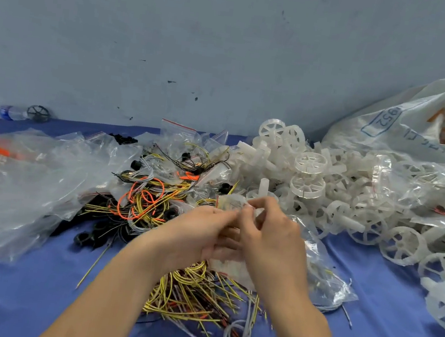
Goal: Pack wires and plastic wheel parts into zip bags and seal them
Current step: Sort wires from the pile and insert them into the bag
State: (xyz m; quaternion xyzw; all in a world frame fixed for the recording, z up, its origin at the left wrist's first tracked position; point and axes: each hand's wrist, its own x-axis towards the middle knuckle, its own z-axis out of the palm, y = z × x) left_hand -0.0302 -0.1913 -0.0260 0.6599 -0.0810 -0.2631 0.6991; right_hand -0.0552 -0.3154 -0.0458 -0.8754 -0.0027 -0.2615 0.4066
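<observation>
My left hand [196, 232] and my right hand [269, 230] meet above the table's middle, both pinching the top edge of a small clear zip bag [232, 204]. The bag hangs between the palms and is mostly hidden by them; what it contains I cannot tell. Under my wrists lies a heap of yellow and white wires [200, 291]. Orange, yellow and black wires [144, 200] are tangled further back on the left. A pile of white plastic wheels [310, 176] spreads across the right side.
Empty clear bags [26, 180] cover the left of the blue table [31, 299]. A large printed sack [406, 123] leans on the grey wall at the back right. A water bottle [12, 113] and a dark wheel [38, 113] sit far left. Black rings [86, 237] lie beside the wires.
</observation>
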